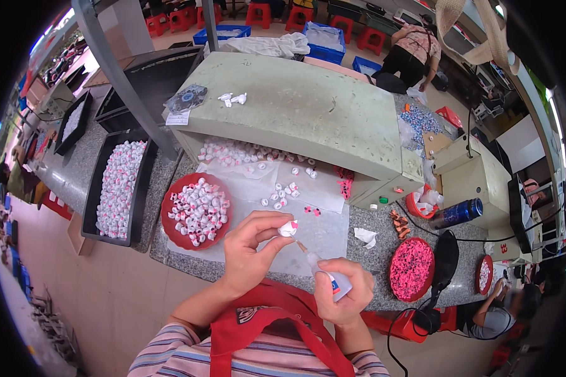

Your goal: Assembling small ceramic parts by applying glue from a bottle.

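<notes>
Granite bench (188, 264): left hand (248, 251) pinches white piece (288, 229); right hand (343, 294) grips glue bottle (327, 276), nozzle up-left.

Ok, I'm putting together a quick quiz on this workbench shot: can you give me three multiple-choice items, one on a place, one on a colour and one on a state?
1. Where is the round plate heaped with small white pieces?
A. to the left of the left hand
B. on top of the grey machine
C. on the floor

2. What colour is that plate?
A. blue
B. red
C. green

3. What is the right hand doing?
A. lying flat and empty
B. gripping a small squeeze bottle
C. holding scissors

Answers:
1 A, the plate sits on white paper, left of the left hand.
2 B, its rim shows red.
3 B, the fingers wrap the small bottle, its nozzle pointing at the white piece pinched in the left hand.
</notes>
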`<action>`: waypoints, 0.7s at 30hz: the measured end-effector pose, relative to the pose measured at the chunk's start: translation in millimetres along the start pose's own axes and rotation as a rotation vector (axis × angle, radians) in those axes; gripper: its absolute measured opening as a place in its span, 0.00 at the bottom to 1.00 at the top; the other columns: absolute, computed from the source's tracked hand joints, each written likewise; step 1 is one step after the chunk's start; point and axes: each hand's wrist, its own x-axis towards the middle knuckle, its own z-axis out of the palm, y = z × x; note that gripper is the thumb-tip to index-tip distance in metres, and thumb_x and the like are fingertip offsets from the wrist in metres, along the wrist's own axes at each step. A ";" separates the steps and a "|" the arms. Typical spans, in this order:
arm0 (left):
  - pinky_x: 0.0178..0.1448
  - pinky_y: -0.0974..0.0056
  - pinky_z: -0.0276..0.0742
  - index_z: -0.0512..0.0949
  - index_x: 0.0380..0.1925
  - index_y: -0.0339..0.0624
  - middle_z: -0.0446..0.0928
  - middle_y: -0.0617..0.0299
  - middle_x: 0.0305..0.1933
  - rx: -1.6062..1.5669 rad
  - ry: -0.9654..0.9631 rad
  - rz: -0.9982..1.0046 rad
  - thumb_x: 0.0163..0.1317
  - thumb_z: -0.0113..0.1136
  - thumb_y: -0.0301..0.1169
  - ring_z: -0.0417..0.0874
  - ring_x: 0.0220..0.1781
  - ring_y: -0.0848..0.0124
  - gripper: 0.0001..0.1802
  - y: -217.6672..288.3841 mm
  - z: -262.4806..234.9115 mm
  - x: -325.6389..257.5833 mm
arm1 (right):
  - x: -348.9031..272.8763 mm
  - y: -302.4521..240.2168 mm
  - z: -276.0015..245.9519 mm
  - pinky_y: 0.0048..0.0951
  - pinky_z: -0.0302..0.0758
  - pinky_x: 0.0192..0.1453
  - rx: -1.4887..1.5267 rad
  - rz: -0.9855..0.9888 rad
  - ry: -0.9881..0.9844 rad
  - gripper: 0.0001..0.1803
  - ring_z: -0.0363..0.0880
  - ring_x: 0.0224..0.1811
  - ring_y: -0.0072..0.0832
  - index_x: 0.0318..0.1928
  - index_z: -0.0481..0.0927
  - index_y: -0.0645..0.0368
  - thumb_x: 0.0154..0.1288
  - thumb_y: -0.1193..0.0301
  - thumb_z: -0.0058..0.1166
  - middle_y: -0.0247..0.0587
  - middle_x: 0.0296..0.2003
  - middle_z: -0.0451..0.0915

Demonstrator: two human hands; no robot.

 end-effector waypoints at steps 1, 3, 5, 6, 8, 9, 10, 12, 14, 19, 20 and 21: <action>0.49 0.68 0.77 0.73 0.38 0.29 0.71 0.52 0.43 -0.076 0.016 -0.030 0.47 0.56 0.11 0.76 0.47 0.66 0.15 0.0 1.0 -0.3 | -0.3 1.1 -0.2 0.22 0.68 0.22 -0.011 -0.014 0.009 0.08 0.74 0.17 0.27 0.29 0.74 0.62 0.45 0.76 0.55 0.41 0.22 0.77; 0.50 0.67 0.76 0.72 0.39 0.28 0.71 0.51 0.44 -0.104 0.009 -0.043 0.47 0.55 0.11 0.76 0.47 0.66 0.15 -0.7 0.9 -0.3 | 0.1 1.5 0.0 0.22 0.68 0.22 -0.022 -0.027 0.021 0.08 0.74 0.17 0.26 0.29 0.74 0.62 0.45 0.76 0.55 0.40 0.22 0.77; 0.51 0.67 0.75 0.72 0.39 0.28 0.71 0.51 0.44 -0.132 0.001 -0.055 0.48 0.55 0.11 0.76 0.47 0.66 0.16 0.0 0.5 0.0 | 1.0 0.2 0.9 0.22 0.68 0.23 -0.002 -0.031 0.018 0.08 0.74 0.17 0.27 0.29 0.74 0.63 0.45 0.76 0.55 0.40 0.21 0.77; 0.52 0.67 0.75 0.71 0.40 0.28 0.72 0.50 0.45 -0.184 -0.017 -0.121 0.48 0.54 0.11 0.76 0.47 0.66 0.16 2.2 0.4 0.1 | 0.5 1.1 1.0 0.22 0.68 0.23 -0.003 -0.031 0.020 0.08 0.74 0.17 0.27 0.29 0.74 0.63 0.45 0.76 0.55 0.40 0.21 0.77; 0.52 0.66 0.74 0.70 0.41 0.28 0.72 0.50 0.45 -0.236 -0.038 -0.186 0.48 0.54 0.11 0.76 0.47 0.66 0.17 4.7 -0.9 0.7 | -0.9 3.6 1.3 0.22 0.69 0.23 0.016 -0.094 0.020 0.08 0.74 0.17 0.28 0.29 0.74 0.63 0.45 0.76 0.54 0.41 0.22 0.77; 0.51 0.65 0.74 0.70 0.40 0.29 0.73 0.49 0.45 -0.273 -0.038 -0.264 0.47 0.54 0.11 0.76 0.48 0.64 0.17 5.1 -2.3 1.4 | -1.6 3.2 0.2 0.22 0.69 0.23 0.017 -0.094 0.020 0.08 0.74 0.17 0.28 0.29 0.74 0.63 0.45 0.76 0.54 0.41 0.22 0.77; 0.50 0.63 0.75 0.69 0.40 0.29 0.74 0.49 0.44 -0.310 -0.038 -0.342 0.46 0.54 0.11 0.76 0.49 0.61 0.17 5.3 -3.6 2.1 | -2.7 2.1 -1.5 0.23 0.69 0.23 0.022 -0.079 0.023 0.08 0.74 0.17 0.28 0.29 0.74 0.63 0.45 0.77 0.54 0.41 0.22 0.77; 0.50 0.63 0.74 0.69 0.39 0.30 0.74 0.49 0.44 -0.324 -0.040 -0.360 0.46 0.54 0.11 0.76 0.49 0.61 0.17 4.6 -5.2 2.5 | -3.3 1.3 -3.2 0.23 0.69 0.23 0.028 -0.063 0.026 0.08 0.74 0.17 0.29 0.29 0.73 0.64 0.44 0.77 0.54 0.42 0.22 0.77; 0.50 0.63 0.74 0.69 0.39 0.30 0.75 0.50 0.43 -0.337 -0.041 -0.378 0.46 0.55 0.11 0.76 0.48 0.61 0.17 5.9 -5.3 1.7 | -3.3 0.8 -4.3 0.23 0.69 0.22 0.005 -0.089 0.012 0.08 0.74 0.16 0.29 0.29 0.73 0.64 0.44 0.77 0.54 0.42 0.21 0.77; 0.51 0.63 0.73 0.70 0.39 0.30 0.75 0.50 0.43 -0.351 -0.063 -0.394 0.46 0.54 0.11 0.76 0.48 0.60 0.17 7.8 -5.8 1.4 | -3.8 2.0 -4.4 0.23 0.69 0.21 0.038 -0.081 0.025 0.08 0.73 0.16 0.28 0.29 0.73 0.65 0.44 0.78 0.54 0.42 0.20 0.76; 0.51 0.63 0.73 0.70 0.39 0.30 0.75 0.50 0.43 -0.350 -0.063 -0.395 0.46 0.54 0.11 0.76 0.48 0.60 0.17 7.8 -6.4 1.0 | -3.6 2.2 -4.6 0.23 0.68 0.21 0.034 -0.080 0.023 0.08 0.73 0.16 0.28 0.29 0.73 0.65 0.44 0.78 0.54 0.42 0.20 0.76; 0.51 0.63 0.73 0.70 0.39 0.31 0.75 0.50 0.43 -0.345 -0.057 -0.380 0.46 0.54 0.11 0.76 0.48 0.60 0.17 7.7 -6.8 0.8 | -3.1 2.7 -5.0 0.23 0.68 0.21 0.035 -0.080 0.023 0.08 0.73 0.16 0.28 0.29 0.73 0.65 0.44 0.78 0.54 0.42 0.20 0.76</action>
